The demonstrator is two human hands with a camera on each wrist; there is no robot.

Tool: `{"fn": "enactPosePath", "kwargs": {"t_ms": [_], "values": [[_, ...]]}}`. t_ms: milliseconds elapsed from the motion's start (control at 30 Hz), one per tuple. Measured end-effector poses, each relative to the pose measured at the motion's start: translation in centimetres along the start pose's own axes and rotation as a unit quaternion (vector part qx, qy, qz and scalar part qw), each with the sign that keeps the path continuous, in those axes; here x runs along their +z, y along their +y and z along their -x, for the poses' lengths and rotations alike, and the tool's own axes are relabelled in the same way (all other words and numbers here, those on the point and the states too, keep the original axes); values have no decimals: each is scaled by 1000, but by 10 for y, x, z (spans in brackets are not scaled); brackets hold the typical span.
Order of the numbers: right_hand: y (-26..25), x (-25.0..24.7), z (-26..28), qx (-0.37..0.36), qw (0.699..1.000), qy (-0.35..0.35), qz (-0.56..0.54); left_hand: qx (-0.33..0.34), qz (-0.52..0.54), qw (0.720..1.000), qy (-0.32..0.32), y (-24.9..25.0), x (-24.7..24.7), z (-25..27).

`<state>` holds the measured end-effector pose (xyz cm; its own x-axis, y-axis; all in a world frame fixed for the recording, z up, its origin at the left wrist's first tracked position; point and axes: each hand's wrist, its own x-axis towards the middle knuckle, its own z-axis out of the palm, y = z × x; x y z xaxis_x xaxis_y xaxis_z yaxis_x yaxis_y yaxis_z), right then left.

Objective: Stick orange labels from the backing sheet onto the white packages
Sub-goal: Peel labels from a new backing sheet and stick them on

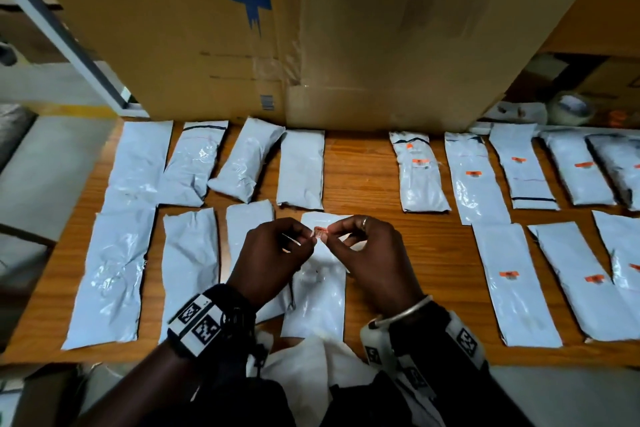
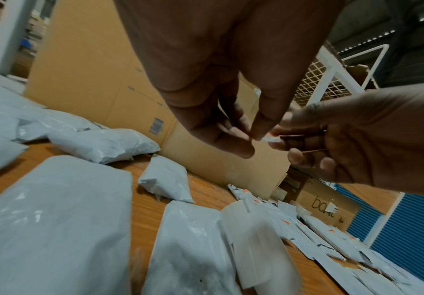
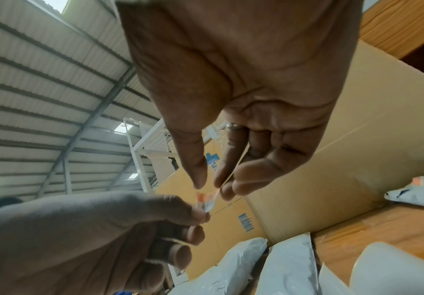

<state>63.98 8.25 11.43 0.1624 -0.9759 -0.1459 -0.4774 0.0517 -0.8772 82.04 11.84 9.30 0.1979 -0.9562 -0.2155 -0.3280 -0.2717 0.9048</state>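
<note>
Both hands hover over a bare white package (image 1: pixel 318 295) at the table's front middle. My right hand (image 1: pixel 329 236) pinches the top of a small orange label (image 1: pixel 320 231) between thumb and forefinger. In the right wrist view the orange label (image 3: pixel 204 196) hangs below my right hand (image 3: pixel 209 187). My left hand (image 1: pixel 311 241) pinches the white lower end, a thin strip of backing sheet (image 1: pixel 291 239). In the left wrist view my left hand (image 2: pixel 252 137) holds a white scrap (image 2: pixel 271 139). Where the label ends and the backing begins is too small to tell.
Several unlabelled white packages (image 1: pixel 301 170) lie on the left of the wooden table (image 1: pixel 360 166). Several labelled packages (image 1: pixel 422 173) lie on the right. A big cardboard box (image 1: pixel 381 45) stands along the back. A tape roll (image 1: pixel 571 109) sits at the far right.
</note>
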Motion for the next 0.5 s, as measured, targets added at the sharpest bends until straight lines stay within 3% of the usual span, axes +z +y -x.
{"fn": "enactPosePath", "kwargs": {"t_ms": [133, 267, 500], "values": [[10, 6, -7, 36, 998, 6, -50, -72, 97, 992, -23, -10, -5, -5], [32, 22, -13, 114, 991, -41, -51, -131, 154, 977, -73, -21, 3, -4], [69, 46, -5, 199, 976, -60, -68, -215, 108, 965, -109, -46, 19, 1]]}}
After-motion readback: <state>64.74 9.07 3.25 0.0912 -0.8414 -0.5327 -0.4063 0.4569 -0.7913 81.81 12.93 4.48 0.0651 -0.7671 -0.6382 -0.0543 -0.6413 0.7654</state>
